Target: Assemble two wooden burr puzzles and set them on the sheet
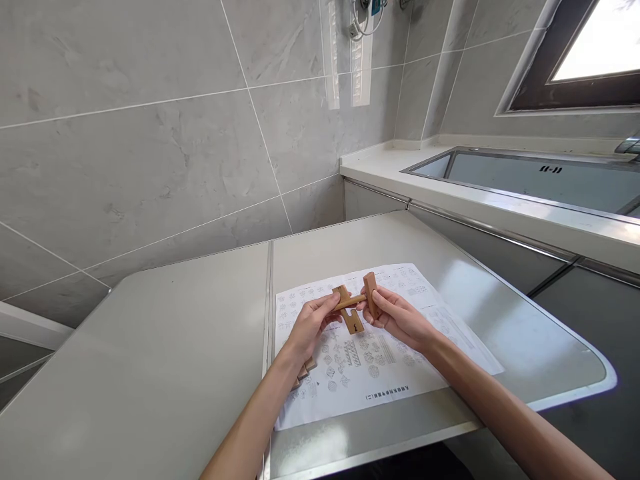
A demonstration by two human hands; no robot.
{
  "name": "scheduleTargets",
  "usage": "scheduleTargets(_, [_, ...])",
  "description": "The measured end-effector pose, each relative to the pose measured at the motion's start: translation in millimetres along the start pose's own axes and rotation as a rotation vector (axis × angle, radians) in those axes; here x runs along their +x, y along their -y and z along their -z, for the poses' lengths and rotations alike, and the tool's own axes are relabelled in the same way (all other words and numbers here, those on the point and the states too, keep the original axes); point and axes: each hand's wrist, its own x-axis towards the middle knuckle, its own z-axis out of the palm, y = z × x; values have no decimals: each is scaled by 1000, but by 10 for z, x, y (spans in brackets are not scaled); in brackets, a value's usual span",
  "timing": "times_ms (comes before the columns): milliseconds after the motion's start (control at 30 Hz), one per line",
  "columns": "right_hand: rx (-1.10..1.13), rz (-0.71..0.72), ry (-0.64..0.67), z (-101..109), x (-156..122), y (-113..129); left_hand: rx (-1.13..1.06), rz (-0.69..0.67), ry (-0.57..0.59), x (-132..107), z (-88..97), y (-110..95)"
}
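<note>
My left hand [314, 321] is closed on flat wooden puzzle pieces [353, 323], one of them crossed by a thin wooden bar [352, 302]. The lower piece bears a dark mark and a notch. Pinched in my right hand [400, 317] is a thicker wooden puzzle block [370, 293], held upright at the bar's right end. Whether the block and bar are joined, I cannot tell. Under both hands lies a printed instruction sheet [390, 380] with many small diagrams. More wooden pieces [306, 369] rest on it, partly hidden behind my left forearm.
A pale folding table [190, 347] with a seam supports the sheet, its rounded corner at the right. Grey tiled wall [150, 167] rises behind it. On the right are a white counter [380, 159] with a steel sink [500, 167] and a dark-framed window [580, 90].
</note>
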Motion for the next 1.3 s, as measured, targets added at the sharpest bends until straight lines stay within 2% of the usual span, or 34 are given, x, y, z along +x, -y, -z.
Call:
scheduleTargets(433, [-20, 10, -27, 93, 9, -18, -89, 67, 36, 7, 2, 3])
scheduleTargets(767, [-66, -17, 53, 29, -7, -2, -158, 140, 78, 23, -8, 69])
scheduleTargets(1300, [-89, -68, 131, 27, -15, 0, -223, 150, 150, -6, -40, 53])
